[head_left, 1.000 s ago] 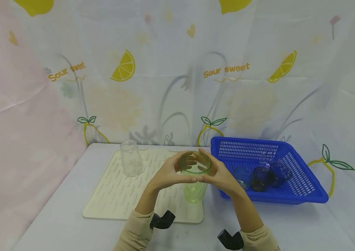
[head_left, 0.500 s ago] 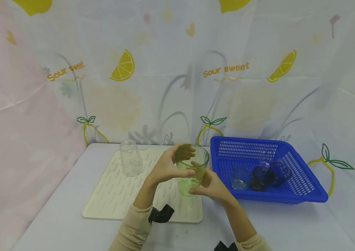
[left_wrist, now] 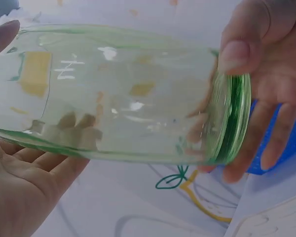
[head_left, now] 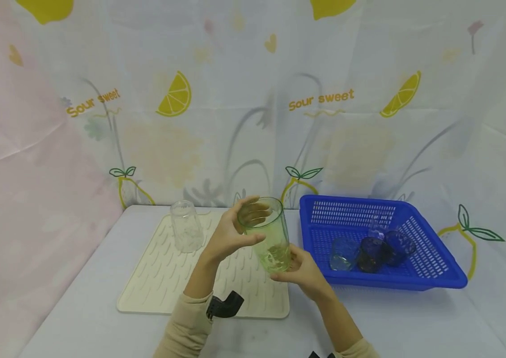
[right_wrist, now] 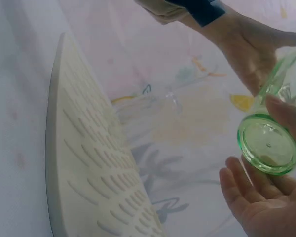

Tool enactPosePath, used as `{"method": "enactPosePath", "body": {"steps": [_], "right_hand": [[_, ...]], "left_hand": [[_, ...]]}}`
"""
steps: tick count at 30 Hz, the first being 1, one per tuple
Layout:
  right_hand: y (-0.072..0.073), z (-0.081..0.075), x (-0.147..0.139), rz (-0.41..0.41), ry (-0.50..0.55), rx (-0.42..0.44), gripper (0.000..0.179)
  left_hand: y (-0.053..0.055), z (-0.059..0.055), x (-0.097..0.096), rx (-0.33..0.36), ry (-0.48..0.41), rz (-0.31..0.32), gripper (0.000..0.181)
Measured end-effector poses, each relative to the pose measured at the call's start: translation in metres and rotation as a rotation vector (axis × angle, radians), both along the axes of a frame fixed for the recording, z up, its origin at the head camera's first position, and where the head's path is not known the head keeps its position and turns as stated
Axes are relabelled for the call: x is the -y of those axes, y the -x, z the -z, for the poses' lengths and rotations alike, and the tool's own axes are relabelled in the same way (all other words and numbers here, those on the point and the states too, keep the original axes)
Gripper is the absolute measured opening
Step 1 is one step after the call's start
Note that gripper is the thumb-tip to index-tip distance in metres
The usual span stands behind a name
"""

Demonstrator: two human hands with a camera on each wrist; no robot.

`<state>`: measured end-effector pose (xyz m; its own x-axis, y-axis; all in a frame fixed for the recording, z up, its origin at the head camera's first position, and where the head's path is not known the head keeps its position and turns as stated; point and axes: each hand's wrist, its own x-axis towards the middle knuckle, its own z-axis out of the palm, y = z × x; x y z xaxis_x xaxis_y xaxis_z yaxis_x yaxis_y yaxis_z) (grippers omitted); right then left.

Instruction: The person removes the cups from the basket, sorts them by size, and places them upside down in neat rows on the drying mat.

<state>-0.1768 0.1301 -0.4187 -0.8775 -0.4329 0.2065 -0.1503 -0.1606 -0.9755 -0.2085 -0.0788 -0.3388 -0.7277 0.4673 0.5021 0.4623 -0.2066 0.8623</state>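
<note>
A tall, translucent green drinking glass (head_left: 268,238) is held above the drying mat, tilted with its rim up and to the left. My left hand (head_left: 227,235) holds it near the rim, thumb in front and fingers behind. Lower down, my right hand (head_left: 305,274) grips it at the base, which shows as a thick round bottom (right_wrist: 269,145) in the right wrist view. In the left wrist view the glass wall (left_wrist: 138,94) spans between both hands. A clear glass (head_left: 188,229) stands upside down at the back left of the cream drying mat (head_left: 163,288).
To the right stands a blue perforated plastic basket (head_left: 396,284). Inside it are several glasses, among them a light blue one (head_left: 344,254) and a dark one (head_left: 371,254). A white-covered table (head_left: 83,318) lies beneath, with a printed cloth (head_left: 253,139) behind.
My right hand has shifted from near the rim down to the base. The green glass has risen and tilted, its rim moving up and left, along with my left hand.
</note>
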Motion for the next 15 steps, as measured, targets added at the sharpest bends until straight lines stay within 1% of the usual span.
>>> {"method": "enactPosePath", "body": {"steps": [1, 4, 6, 8, 11, 13, 15], "right_hand": [[-0.001, 0.000, -0.002, 0.005, 0.027, 0.015, 0.074], [-0.002, -0.003, -0.011, 0.018, 0.115, 0.031, 0.076], [-0.003, -0.008, -0.017, 0.033, 0.174, 0.022, 0.074], [-0.003, -0.016, -0.023, 0.053, 0.221, 0.005, 0.070], [-0.002, -0.031, -0.032, 0.089, 0.272, -0.021, 0.061], [-0.001, -0.041, -0.037, 0.093, 0.297, -0.043, 0.055], [0.001, -0.048, -0.041, 0.086, 0.315, -0.075, 0.049]], "left_hand": [[0.000, 0.001, 0.004, 0.022, -0.004, 0.006, 0.089], [-0.001, 0.004, 0.016, 0.064, 0.026, -0.016, 0.089], [-0.002, 0.007, 0.023, 0.093, 0.044, -0.025, 0.089], [-0.003, 0.010, 0.028, 0.127, 0.051, -0.018, 0.092], [-0.004, 0.015, 0.031, 0.167, 0.068, 0.034, 0.093], [-0.005, 0.018, 0.031, 0.167, 0.094, 0.071, 0.090], [-0.006, 0.021, 0.029, 0.149, 0.145, 0.086, 0.083]]}}
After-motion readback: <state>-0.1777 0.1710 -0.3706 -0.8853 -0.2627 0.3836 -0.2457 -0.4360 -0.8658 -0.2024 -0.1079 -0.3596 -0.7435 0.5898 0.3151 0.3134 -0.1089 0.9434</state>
